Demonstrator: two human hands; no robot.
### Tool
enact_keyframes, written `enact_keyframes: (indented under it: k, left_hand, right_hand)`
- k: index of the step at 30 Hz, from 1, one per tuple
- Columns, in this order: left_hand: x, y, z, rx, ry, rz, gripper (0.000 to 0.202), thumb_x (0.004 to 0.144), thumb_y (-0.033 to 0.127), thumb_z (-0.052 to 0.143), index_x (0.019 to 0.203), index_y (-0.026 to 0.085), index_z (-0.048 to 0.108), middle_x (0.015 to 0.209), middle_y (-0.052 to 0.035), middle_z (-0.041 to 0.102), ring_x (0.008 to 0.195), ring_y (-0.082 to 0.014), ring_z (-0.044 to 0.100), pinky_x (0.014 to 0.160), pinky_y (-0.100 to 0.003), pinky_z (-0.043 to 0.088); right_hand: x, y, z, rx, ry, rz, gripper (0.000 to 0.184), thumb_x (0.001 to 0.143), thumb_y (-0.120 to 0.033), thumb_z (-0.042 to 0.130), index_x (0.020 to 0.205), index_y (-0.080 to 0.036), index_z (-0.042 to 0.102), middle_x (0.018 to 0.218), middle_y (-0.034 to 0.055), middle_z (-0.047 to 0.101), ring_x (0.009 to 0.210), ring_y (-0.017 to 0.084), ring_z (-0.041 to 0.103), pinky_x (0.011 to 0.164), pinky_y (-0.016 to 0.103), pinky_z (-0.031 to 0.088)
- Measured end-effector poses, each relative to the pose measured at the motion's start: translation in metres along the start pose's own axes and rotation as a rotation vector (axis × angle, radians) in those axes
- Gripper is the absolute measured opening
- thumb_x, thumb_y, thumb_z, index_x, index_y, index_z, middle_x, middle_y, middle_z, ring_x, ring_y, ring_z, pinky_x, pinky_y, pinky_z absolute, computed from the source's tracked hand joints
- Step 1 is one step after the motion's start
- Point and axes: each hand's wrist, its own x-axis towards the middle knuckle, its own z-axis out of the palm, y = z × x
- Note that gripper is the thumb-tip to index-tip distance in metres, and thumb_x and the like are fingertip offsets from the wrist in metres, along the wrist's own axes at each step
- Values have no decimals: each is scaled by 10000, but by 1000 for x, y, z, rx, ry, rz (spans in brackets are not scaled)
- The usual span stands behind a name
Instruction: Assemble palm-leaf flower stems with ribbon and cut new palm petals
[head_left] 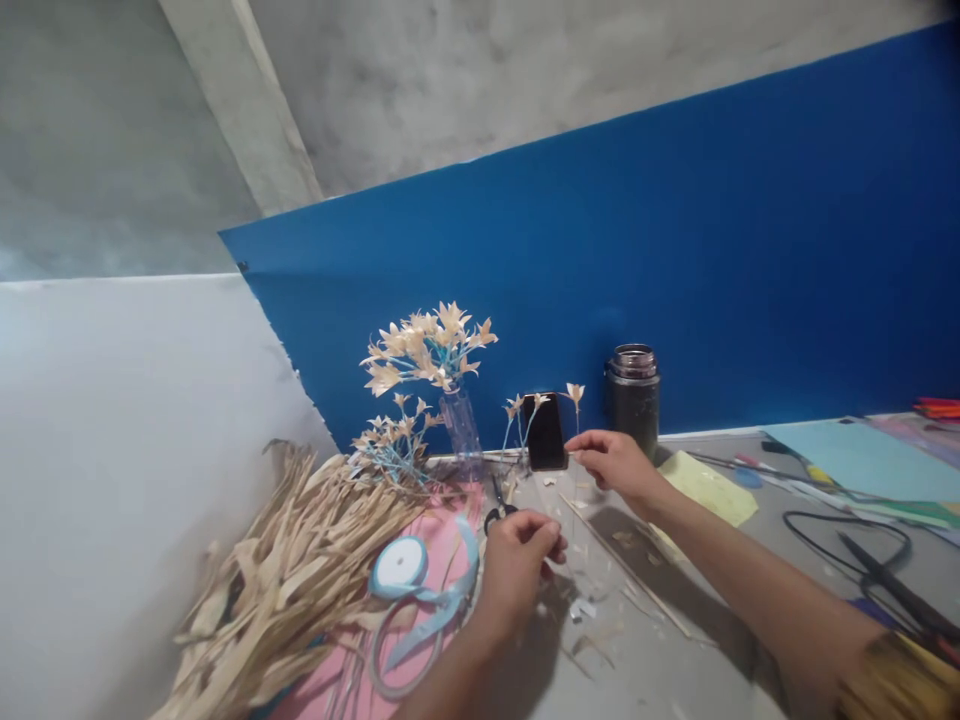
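Note:
My right hand (613, 462) pinches the thin stem of a single pale dried-husk flower (575, 393), which stands upright above the fingertips. Lower and to the left, my left hand (519, 555) has its fingers pressed together; what they hold, if anything, is too small to make out. Just behind it lie black-handled scissors (501, 508), partly covered by the hand. To its left is a roll of light blue ribbon (400, 566) with a loose tail. A few finished flowers on blue stems (517, 410) stand before a dark phone (545, 432).
A clear bottle (460, 425) holds a flower bunch (431, 345), with more flowers (397, 440) beside it. Dried husks (300, 560) pile up at left on pink paper (337, 680). A dark flask (634, 400) stands at the back; yellow paper (712, 488) and a black cable (847, 565) lie right.

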Motion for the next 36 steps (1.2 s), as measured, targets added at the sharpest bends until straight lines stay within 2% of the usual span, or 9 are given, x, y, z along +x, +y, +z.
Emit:
enact_keyframes:
  k: [4,6,9,15,19,25,30,33,36]
  left_hand:
    - [-14,0,-23,20,42,94,270,695,412,704,678,145,664,621,-52,659,552,-146,573,482,-234,423]
    - [-18,-4,-32,39,56,123,268,708,413,699,679,149,669,610,-46,652,554,-144,564,488,-231,421]
    - [-18,-13,-39,82,97,163,266,744,415,678,701,152,681,626,-48,656,576,-146,564,507,-230,422]
    - [-15,-26,-46,191,127,219,232,811,372,621,734,163,687,675,-58,669,629,-161,581,577,-256,442]
    - [-14,-28,-50,216,150,223,222,829,350,592,738,165,676,686,-57,660,638,-163,586,614,-273,450]
    - [-14,-29,-48,181,155,185,217,823,364,603,764,167,674,707,-55,663,630,-153,570,623,-271,437]
    - [-17,-27,-42,141,146,160,209,804,337,609,690,167,652,642,-40,625,607,-142,546,609,-259,414]
    - [-19,-26,-41,127,128,171,211,796,334,613,676,165,654,633,-41,623,594,-137,540,599,-255,406]
    - [-20,-27,-39,103,117,155,217,788,348,633,688,159,666,636,-44,625,589,-131,534,578,-244,394]
  right_hand:
    - [31,3,-4,-170,29,-25,96,845,-224,651,853,-140,697,740,26,671,641,132,599,579,242,484]
    - [44,6,-2,-245,2,-6,174,919,-289,639,997,-139,680,932,50,696,784,165,655,699,311,551]
    - [58,5,14,-325,-55,10,308,959,-343,609,1212,-168,607,1201,78,640,984,215,657,832,415,568]
    - [73,-5,68,-451,-99,-8,328,956,-338,611,1241,-177,598,1251,86,620,1037,235,643,866,435,558]
    - [80,-9,85,-516,-66,-2,326,957,-336,610,1244,-183,596,1257,88,617,1043,233,641,871,436,556]
    - [91,-10,84,-581,-58,17,315,959,-335,608,1240,-192,600,1263,87,615,1052,233,638,880,432,552]
    - [88,0,87,-576,-95,64,329,953,-335,616,1244,-184,596,1257,88,617,1049,236,640,873,433,555]
    - [83,0,78,-543,-124,86,337,953,-335,617,1251,-179,592,1262,92,613,1053,238,639,877,438,553]
    - [68,-7,59,-487,-177,98,308,956,-337,612,1215,-170,611,1224,91,633,1017,224,649,858,419,558]
